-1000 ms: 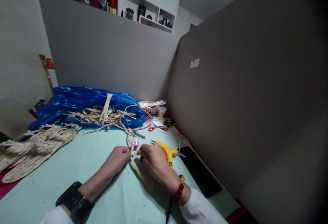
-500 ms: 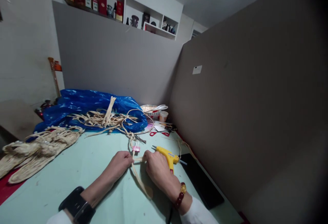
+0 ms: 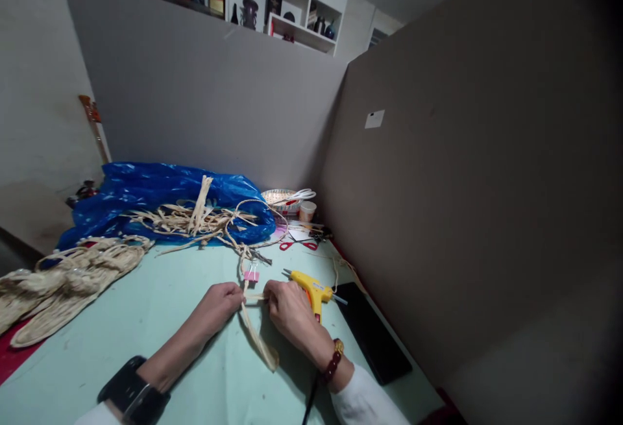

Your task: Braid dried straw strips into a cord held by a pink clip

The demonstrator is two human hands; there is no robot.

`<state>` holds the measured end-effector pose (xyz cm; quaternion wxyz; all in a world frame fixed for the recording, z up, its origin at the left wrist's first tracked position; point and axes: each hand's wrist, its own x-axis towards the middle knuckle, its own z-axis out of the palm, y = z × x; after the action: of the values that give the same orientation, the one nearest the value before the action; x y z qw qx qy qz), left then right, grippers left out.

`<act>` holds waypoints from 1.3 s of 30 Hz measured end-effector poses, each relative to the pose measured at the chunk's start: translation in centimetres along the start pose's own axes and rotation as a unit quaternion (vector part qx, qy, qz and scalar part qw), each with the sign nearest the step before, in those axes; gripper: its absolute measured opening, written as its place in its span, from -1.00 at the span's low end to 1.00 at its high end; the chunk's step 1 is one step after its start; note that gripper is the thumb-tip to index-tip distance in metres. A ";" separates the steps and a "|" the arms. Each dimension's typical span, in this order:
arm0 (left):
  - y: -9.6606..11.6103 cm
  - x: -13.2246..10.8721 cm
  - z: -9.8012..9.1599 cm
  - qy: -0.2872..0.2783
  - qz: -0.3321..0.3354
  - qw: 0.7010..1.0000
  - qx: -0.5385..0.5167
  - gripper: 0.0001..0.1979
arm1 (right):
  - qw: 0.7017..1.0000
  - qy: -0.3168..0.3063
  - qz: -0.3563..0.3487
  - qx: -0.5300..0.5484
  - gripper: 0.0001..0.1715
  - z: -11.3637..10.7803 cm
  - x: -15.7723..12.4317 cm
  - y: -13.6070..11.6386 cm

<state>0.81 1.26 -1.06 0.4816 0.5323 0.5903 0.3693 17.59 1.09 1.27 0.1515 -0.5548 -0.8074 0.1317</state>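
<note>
My left hand (image 3: 224, 302) pinches a pale, straw-like braid (image 3: 256, 337) just below a pink binder clip (image 3: 251, 276). A short strand of the same fibre (image 3: 255, 297) stretches sideways from there to my right hand (image 3: 288, 308), whose fingers are closed on it. The braid's loose end hangs down toward me on the table and curls at its tip. Above the clip the cord runs on to a twisted loop at the blue bag. Right beside my right hand lies a yellow hot glue gun (image 3: 311, 287), its nozzle pointing left.
A blue plastic bag (image 3: 141, 182) with loose straw strips (image 3: 199, 217) lies at the back. Woven straw sandals (image 3: 73, 282) are at the left. Red-handled scissors (image 3: 298, 244), a paper cup (image 3: 307, 211) and a basket (image 3: 280, 198) stand behind. A black flat slab (image 3: 374, 334) lies along the right partition.
The camera view has shifted, so everything sits slightly further left and mostly higher. Both hands keep their hold, and the strand between them looks slightly shorter.
</note>
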 end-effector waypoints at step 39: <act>-2.4 1.8 -0.2 -0.017 -0.010 0.990 -0.137 -0.66 | 0.993 -0.047 -0.044 0.101 -0.47 -0.4 0.7 0.8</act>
<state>-0.03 2.71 -3.65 0.5637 0.4614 0.5313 0.4325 18.21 2.03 1.42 0.1738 -0.4937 -0.8200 0.2317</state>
